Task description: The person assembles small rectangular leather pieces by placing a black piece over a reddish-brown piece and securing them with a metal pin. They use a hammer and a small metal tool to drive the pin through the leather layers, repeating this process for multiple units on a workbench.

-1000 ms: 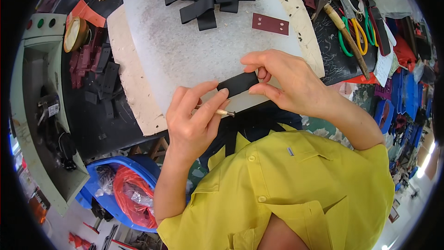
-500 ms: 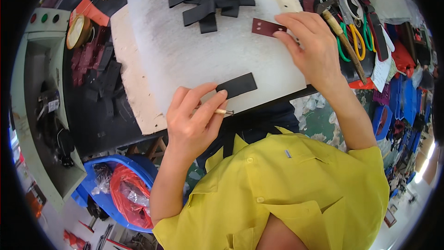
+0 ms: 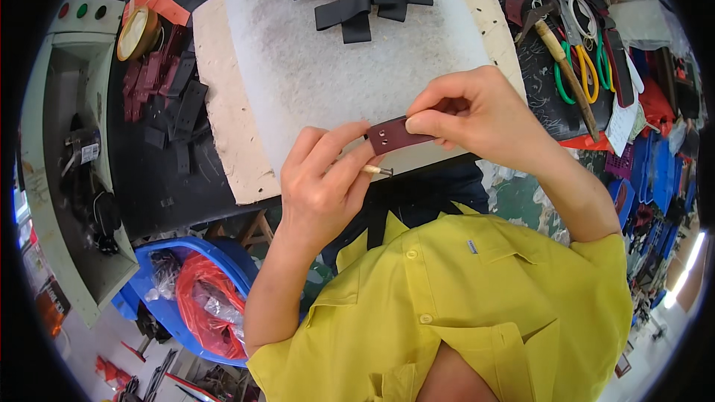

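At the near edge of the white sheet point(image 3: 298, 74), my right hand point(image 3: 477, 115) pinches the right end of a maroon leather strip point(image 3: 391, 135) with small punched holes near its left end. The strip lies over a black strip, which it almost wholly hides. My left hand point(image 3: 320, 179) is closed, with fingertips at the left end of both strips. Out from between its fingers sticks a small pale-handled tool point(image 3: 374, 170) with a dark metal tip. Farther off on the sheet lies a loose pile of black strips point(image 3: 342, 11).
Left of the sheet are maroon and black pieces point(image 3: 182, 108) and a round tin point(image 3: 138, 33). A hammer point(image 3: 558, 52) and coloured-handled scissors point(image 3: 586, 74) lie at the right. Below the table's left edge stands a blue tub point(image 3: 223, 246) with red plastic inside.
My right hand has brought the maroon strip nearer and leftward, onto the black strip at my left hand. The left hand still has the small tool. The view has shifted slightly.
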Demonstrator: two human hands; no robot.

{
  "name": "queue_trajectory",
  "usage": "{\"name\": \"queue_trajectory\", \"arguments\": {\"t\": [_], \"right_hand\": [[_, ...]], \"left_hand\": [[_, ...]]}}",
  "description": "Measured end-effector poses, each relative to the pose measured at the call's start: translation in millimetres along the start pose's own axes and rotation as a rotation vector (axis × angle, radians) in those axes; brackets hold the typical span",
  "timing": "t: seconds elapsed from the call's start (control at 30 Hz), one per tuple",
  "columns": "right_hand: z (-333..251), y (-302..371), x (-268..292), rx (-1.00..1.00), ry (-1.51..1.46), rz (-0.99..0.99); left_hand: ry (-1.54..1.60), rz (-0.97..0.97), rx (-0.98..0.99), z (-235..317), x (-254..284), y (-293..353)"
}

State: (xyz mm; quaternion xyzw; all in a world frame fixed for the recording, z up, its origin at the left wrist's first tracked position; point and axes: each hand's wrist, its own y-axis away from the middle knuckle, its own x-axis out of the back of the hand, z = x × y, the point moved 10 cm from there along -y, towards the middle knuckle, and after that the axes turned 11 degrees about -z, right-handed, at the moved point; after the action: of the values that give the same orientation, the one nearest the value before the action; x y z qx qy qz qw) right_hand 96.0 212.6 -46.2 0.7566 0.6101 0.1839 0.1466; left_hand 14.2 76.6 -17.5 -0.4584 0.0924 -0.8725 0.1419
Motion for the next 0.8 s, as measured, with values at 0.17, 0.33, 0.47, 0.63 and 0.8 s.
{"name": "queue_trajectory", "arguments": {"t": [0.17,0.33,0.47,0.63,0.8], "right_hand": [[4,-7,-1,0.010,0.194,0.033],[-5,-4,-2,0.089,0.305,0.099],[-9,-2,-4,0.129,0.376,0.133],[-15,1,-7,0.159,0.448,0.154],[-18,1,-9,0.212,0.492,0.169]], "left_hand": [[0.093,-0.006,0.060,-4,5,-4],[0.029,-0.017,-0.002,-3,1,2],[0.034,0.006,-0.018,-1,2,2],[0.062,0.001,0.009,-4,2,4],[0.077,0.004,0.019,-5,2,5]]}}
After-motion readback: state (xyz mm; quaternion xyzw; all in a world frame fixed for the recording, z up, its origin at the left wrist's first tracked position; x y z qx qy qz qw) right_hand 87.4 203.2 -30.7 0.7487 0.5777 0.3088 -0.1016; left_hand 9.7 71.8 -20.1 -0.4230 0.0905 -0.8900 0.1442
